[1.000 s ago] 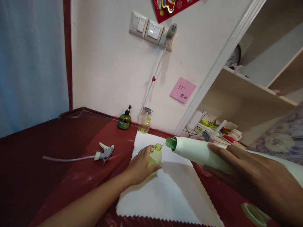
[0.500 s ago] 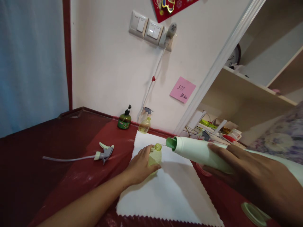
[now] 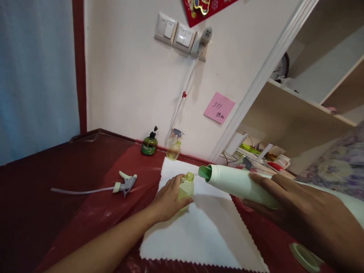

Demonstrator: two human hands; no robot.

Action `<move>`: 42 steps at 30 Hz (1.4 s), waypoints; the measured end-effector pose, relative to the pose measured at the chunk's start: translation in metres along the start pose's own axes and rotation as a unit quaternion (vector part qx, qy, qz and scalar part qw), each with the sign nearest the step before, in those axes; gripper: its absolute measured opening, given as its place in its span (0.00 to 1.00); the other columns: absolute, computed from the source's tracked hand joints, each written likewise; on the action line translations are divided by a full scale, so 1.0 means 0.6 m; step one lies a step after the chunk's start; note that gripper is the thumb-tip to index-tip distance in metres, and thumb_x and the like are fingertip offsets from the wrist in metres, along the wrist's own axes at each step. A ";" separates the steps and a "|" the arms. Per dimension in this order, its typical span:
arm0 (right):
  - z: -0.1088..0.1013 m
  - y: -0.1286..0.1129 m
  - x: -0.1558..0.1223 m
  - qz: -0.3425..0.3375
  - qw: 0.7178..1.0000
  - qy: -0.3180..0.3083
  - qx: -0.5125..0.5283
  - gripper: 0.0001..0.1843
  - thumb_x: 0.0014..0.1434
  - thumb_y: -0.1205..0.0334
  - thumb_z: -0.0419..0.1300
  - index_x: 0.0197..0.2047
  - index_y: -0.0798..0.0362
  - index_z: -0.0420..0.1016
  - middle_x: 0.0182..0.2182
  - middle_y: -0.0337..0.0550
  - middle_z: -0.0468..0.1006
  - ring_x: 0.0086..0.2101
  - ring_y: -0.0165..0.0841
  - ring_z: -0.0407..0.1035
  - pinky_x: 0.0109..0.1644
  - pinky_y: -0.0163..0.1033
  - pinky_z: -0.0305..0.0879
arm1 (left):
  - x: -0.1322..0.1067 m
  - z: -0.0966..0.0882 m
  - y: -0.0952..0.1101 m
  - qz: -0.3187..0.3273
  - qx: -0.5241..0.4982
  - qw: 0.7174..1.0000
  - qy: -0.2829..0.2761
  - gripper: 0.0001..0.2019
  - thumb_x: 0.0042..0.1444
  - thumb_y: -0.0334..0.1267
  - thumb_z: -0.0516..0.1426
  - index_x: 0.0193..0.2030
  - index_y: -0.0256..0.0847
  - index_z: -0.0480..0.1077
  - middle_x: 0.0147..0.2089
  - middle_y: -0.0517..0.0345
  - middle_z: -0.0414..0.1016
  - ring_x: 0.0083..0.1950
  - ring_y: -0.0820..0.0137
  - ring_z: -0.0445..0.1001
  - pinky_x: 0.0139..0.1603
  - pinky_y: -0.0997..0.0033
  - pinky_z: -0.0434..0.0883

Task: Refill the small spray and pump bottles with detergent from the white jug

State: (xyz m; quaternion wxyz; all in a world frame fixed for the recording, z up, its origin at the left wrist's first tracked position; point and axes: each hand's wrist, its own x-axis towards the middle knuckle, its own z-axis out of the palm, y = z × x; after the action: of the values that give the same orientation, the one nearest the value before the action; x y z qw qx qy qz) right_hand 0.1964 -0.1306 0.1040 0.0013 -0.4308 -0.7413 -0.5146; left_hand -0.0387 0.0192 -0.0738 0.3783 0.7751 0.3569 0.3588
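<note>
My left hand (image 3: pixel 170 199) is wrapped round a small yellow-green see-through spray bottle (image 3: pixel 186 188), which stands without its top on a white cloth (image 3: pixel 199 235) with zigzag edges. My right hand (image 3: pixel 301 204) grips a long pale green bottle (image 3: pixel 234 180), tilted almost flat. A thin stream of clear liquid runs from its dark green spout (image 3: pixel 204 172) to the open neck of the spray bottle. To the left, a grey and pale green trigger sprayer head (image 3: pixel 125 185) with a long clear tube lies on the red table cover.
A green pump bottle (image 3: pixel 149 145) and a second yellow spray bottle (image 3: pixel 173 150) stand at the wall. A pale green lid (image 3: pixel 304 257) lies at the lower right. A white cord (image 3: pixel 186 89) hangs from a plug. Shelves (image 3: pixel 307 98) rise on the right.
The pale green bottle has shifted very slightly left with its spout. My left hand and the spray bottle look still, and liquid runs in both frames.
</note>
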 end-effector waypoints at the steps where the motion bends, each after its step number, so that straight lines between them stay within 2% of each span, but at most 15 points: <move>1: 0.000 -0.001 0.001 -0.001 1.000 0.009 0.001 0.26 0.73 0.48 0.38 0.52 0.54 0.70 0.36 0.58 0.84 0.26 0.44 0.81 0.20 0.43 0.75 | 0.000 0.000 0.000 0.000 -0.001 1.000 0.001 0.36 0.52 0.46 0.63 0.67 0.44 0.59 0.67 0.40 0.66 0.68 0.46 0.64 0.66 0.45 0.62; 4: -0.001 -0.006 0.006 0.003 0.999 0.030 0.012 0.26 0.73 0.49 0.36 0.50 0.55 0.69 0.35 0.60 0.85 0.24 0.45 0.80 0.17 0.43 0.73 | 0.000 -0.001 0.002 0.000 -0.002 1.000 0.000 0.36 0.52 0.46 0.63 0.67 0.42 0.58 0.67 0.39 0.66 0.68 0.47 0.64 0.66 0.44 0.62; 7: 0.004 -0.012 0.006 0.027 0.999 0.023 0.034 0.26 0.72 0.45 0.37 0.48 0.52 0.70 0.35 0.57 0.85 0.24 0.44 0.80 0.14 0.43 0.69 | 0.002 0.000 0.001 0.001 -0.002 1.000 -0.001 0.36 0.53 0.45 0.63 0.67 0.42 0.58 0.67 0.39 0.67 0.67 0.47 0.64 0.66 0.44 0.62; 11: 0.026 -0.015 -0.006 0.080 0.994 -0.007 0.074 0.27 0.69 0.37 0.43 0.50 0.48 0.70 0.40 0.51 0.85 0.26 0.43 0.80 0.17 0.43 0.70 | 0.004 0.002 -0.005 0.005 0.003 1.000 -0.005 0.36 0.54 0.45 0.64 0.67 0.41 0.57 0.68 0.39 0.65 0.68 0.49 0.63 0.68 0.46 0.61; 14: 0.047 -0.014 -0.011 0.145 0.977 -0.030 0.151 0.27 0.65 0.33 0.49 0.51 0.45 0.69 0.38 0.44 0.85 0.29 0.42 0.80 0.22 0.42 0.71 | 0.004 0.003 -0.008 0.005 0.008 1.000 -0.008 0.36 0.55 0.46 0.63 0.67 0.41 0.56 0.68 0.40 0.64 0.69 0.50 0.63 0.68 0.47 0.61; 17: 0.068 -0.009 -0.003 0.258 0.933 -0.070 0.241 0.27 0.57 0.30 0.58 0.49 0.41 0.72 0.33 0.38 0.84 0.29 0.43 0.79 0.28 0.43 0.71 | 0.003 0.003 -0.007 -0.004 0.002 1.000 -0.007 0.35 0.55 0.45 0.63 0.67 0.42 0.56 0.68 0.42 0.65 0.69 0.51 0.62 0.68 0.48 0.61; 21: 0.100 0.000 0.016 0.406 0.835 -0.083 0.363 0.27 0.49 0.33 0.66 0.45 0.42 0.76 0.32 0.38 0.84 0.31 0.42 0.77 0.32 0.42 0.68 | 0.002 0.002 -0.006 -0.020 -0.005 1.000 -0.011 0.34 0.56 0.43 0.62 0.67 0.42 0.55 0.70 0.42 0.62 0.70 0.53 0.60 0.70 0.49 0.58; 23: 0.125 0.001 0.025 0.461 0.780 -0.051 0.419 0.27 0.46 0.36 0.69 0.44 0.44 0.77 0.35 0.40 0.83 0.34 0.42 0.76 0.34 0.42 0.67 | 0.002 0.001 -0.007 -0.027 -0.005 1.000 -0.010 0.34 0.56 0.43 0.62 0.67 0.42 0.54 0.71 0.42 0.61 0.71 0.53 0.59 0.71 0.49 0.57; 26: 0.175 -0.007 0.035 0.524 0.706 0.033 0.474 0.29 0.42 0.38 0.72 0.42 0.47 0.78 0.38 0.43 0.82 0.36 0.43 0.74 0.37 0.44 0.67 | 0.002 0.000 -0.007 -0.042 -0.013 0.999 -0.015 0.36 0.56 0.43 0.61 0.68 0.42 0.52 0.72 0.41 0.59 0.72 0.53 0.58 0.72 0.49 0.55; 29: 0.231 -0.028 0.046 0.553 0.656 0.104 0.503 0.31 0.44 0.37 0.71 0.44 0.49 0.77 0.41 0.45 0.81 0.38 0.42 0.74 0.40 0.45 0.69 | 0.004 -0.001 -0.006 -0.058 -0.016 0.998 -0.024 0.36 0.56 0.44 0.60 0.68 0.41 0.50 0.72 0.39 0.57 0.73 0.52 0.55 0.73 0.47 0.53; 33: 0.292 -0.067 0.063 0.571 0.603 0.168 0.532 0.33 0.47 0.36 0.68 0.46 0.53 0.75 0.42 0.48 0.81 0.40 0.42 0.75 0.43 0.45 0.72 | 0.005 -0.004 -0.006 -0.075 -0.011 0.996 -0.042 0.38 0.57 0.47 0.59 0.69 0.41 0.46 0.73 0.37 0.54 0.74 0.50 0.53 0.74 0.45 0.49; 36: 0.322 -0.095 0.067 0.584 0.577 0.187 0.539 0.33 0.48 0.36 0.68 0.47 0.54 0.74 0.42 0.50 0.81 0.41 0.42 0.75 0.44 0.46 0.72 | 0.005 -0.007 -0.005 -0.088 -0.013 0.995 -0.048 0.40 0.57 0.49 0.59 0.70 0.42 0.44 0.75 0.37 0.50 0.76 0.50 0.49 0.74 0.44 0.47; 39: 0.338 -0.111 0.061 0.592 0.569 0.183 0.540 0.34 0.49 0.36 0.67 0.48 0.55 0.74 0.42 0.50 0.80 0.41 0.43 0.75 0.45 0.48 0.72 | 0.004 -0.008 0.001 -0.106 -0.002 0.993 -0.053 0.42 0.56 0.50 0.59 0.71 0.41 0.42 0.75 0.36 0.49 0.76 0.50 0.48 0.75 0.44 0.46; 42: 0.341 -0.111 0.049 0.581 0.580 0.167 0.546 0.33 0.52 0.36 0.65 0.51 0.54 0.74 0.43 0.49 0.80 0.41 0.42 0.74 0.46 0.48 0.72 | 0.002 -0.008 0.011 -0.117 0.002 0.992 -0.057 0.42 0.55 0.51 0.58 0.71 0.40 0.44 0.75 0.37 0.50 0.76 0.50 0.49 0.75 0.45 0.47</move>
State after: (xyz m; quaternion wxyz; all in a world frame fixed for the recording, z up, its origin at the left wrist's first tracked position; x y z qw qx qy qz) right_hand 0.2252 0.0380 -0.0300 0.6585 -0.5939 -0.4609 0.0351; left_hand -0.0401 0.0189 -0.0660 0.4358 0.7480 0.4234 0.2671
